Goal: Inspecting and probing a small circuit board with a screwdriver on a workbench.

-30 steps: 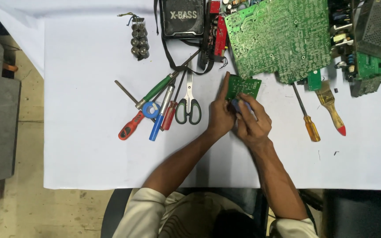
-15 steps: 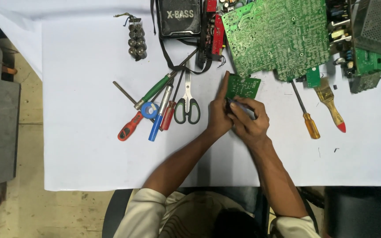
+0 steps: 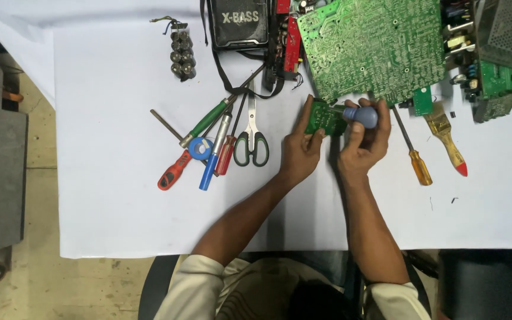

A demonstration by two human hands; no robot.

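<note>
My left hand [image 3: 299, 151] holds a small green circuit board [image 3: 323, 119] by its left edge, forefinger stretched up along it. My right hand [image 3: 364, 145] grips a tool with a rounded blue handle [image 3: 362, 116], its dark tip pointing left onto the small board. Both hands hover just below the large green circuit board [image 3: 371, 47] on the white table [image 3: 108, 195].
Left of my hands lie black-handled scissors [image 3: 252, 142], several screwdrivers with green, red and blue handles [image 3: 205, 145] and a blue tape roll [image 3: 200, 148]. An orange-handled screwdriver [image 3: 413, 151] and a paintbrush [image 3: 445, 139] lie to the right. A black radio [image 3: 239, 22] and a battery pack [image 3: 182, 54] sit at the back.
My right hand has shifted right off the small board and now shows the blue-handled tool pointed at it. The left hand still holds the board.
</note>
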